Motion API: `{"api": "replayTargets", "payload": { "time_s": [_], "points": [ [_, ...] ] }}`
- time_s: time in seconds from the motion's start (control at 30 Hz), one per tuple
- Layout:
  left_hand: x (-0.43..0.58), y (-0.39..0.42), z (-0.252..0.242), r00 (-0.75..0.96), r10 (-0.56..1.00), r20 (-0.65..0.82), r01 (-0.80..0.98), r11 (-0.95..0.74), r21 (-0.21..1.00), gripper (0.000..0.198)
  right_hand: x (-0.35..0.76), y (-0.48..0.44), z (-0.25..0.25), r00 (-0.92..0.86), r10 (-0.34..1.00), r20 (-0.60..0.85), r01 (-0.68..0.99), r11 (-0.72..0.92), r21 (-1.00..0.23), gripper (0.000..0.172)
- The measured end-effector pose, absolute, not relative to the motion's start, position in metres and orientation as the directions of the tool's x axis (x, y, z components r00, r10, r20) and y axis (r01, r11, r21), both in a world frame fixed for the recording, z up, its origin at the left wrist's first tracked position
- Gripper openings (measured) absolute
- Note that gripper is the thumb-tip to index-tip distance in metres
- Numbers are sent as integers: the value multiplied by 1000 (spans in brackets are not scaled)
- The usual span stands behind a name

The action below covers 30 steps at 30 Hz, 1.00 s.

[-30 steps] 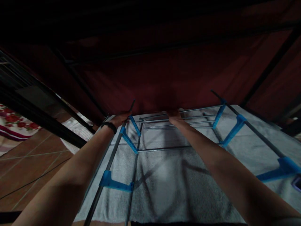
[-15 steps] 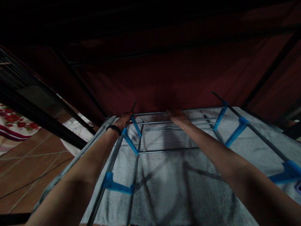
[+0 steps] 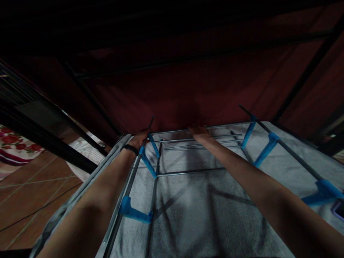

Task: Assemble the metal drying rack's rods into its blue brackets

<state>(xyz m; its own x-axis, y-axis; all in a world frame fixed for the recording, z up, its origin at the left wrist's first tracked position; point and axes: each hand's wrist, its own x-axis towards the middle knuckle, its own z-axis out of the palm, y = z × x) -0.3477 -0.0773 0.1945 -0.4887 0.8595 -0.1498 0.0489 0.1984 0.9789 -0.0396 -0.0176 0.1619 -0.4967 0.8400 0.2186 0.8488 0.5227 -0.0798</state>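
Much cloth point(image 3: 188, 211) spreads inside the rack point(image 3: 188, 172); left hand point(image 3: 140, 139) clasps a pole point(image 3: 133, 175); right hand point(image 3: 199, 132) at far rail point(image 3: 228, 125), grip unclear.

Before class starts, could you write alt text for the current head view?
A person's left hand is at the left pole and right hand at the far crossbar of a metal-tube frame with blue brackets. The frame rests on grey cloth before a dark red panel.

Grey tubular rack point(image 3: 190, 172) with blue brackets point(image 3: 137, 214), on grey cloth point(image 3: 193, 204)
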Motion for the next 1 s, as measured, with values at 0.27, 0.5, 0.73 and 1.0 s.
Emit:
{"api": "replayTargets", "payload": {
  "time_s": [0.27, 0.5, 0.73, 1.0],
  "points": [
    [-345, -73, 187, -493, 849, -190, 32, 236, 971, 19, -36, -14, 155, -497, 832, 248, 839, 533, -109, 38],
    [-343, -78, 189, -456, 877, -154, 58, 201, 978, 23, -36, -13, 156, -479, 849, 222, 845, 515, -147, 39],
    [-340, -85, 191, -416, 897, -152, 40, 185, 982, 20, -36, -4, 146, -504, 829, 244, 823, 546, -154, 39],
    [-343, -74, 187, -471, 867, -164, 87, 230, 969, 19, -39, 1, 143, -518, 807, 283, 782, 581, -225, 43]
  ]
}}
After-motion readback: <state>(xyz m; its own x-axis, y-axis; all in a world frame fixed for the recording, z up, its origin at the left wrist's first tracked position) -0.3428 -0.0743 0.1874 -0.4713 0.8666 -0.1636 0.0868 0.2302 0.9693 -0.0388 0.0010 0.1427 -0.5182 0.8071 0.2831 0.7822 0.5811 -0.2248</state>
